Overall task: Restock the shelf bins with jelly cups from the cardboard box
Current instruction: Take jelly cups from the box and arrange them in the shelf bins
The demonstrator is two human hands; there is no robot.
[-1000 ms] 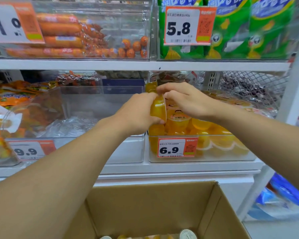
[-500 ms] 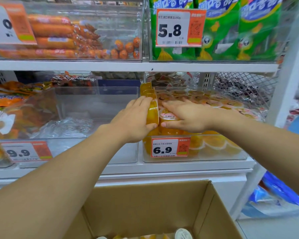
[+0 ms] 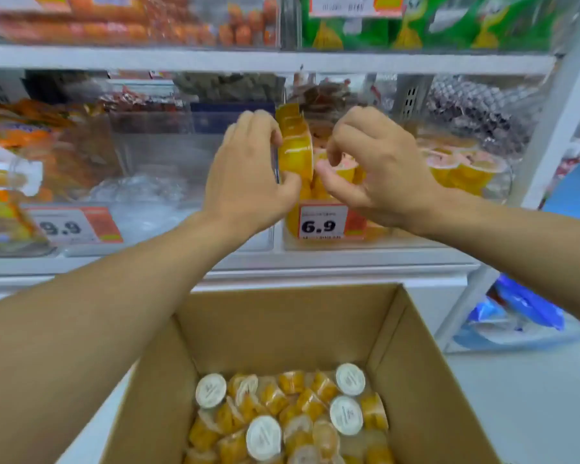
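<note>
Flanking the jelly bin [image 3: 399,244] on the middle shelf is a clear, nearly empty bin [image 3: 168,182] to its left, and further left a bin of orange snack packs [image 3: 17,169]. Above, the upper shelf board [image 3: 265,60] carries sausages [image 3: 114,26] and green bags [image 3: 449,25], leaving only a low gap over the bins. A white upright post [image 3: 556,128] closes the right side, with wire mesh [image 3: 476,105] behind the jelly bin. A price tag reading 6.9 [image 3: 322,222] hangs on the bin's front wall.

Below, the cardboard box [image 3: 282,316] stands open just in front of the shelf, its far wall close under the shelf edge; loose jelly cups [image 3: 282,416] cover its floor, several showing white lids. Both forearms reach over the box, with free room between them.

At the bin's left front corner, the left hand [image 3: 248,175] grips a stack of jelly cups [image 3: 295,145] turned on its side, thumb under and fingers curled round the far side. The right hand [image 3: 372,165] is just beside it, its curled fingers and thumb pinching one jelly cup [image 3: 344,167] at the top of the pile in the bin. More cups [image 3: 462,170] fill the bin to the right.
</note>
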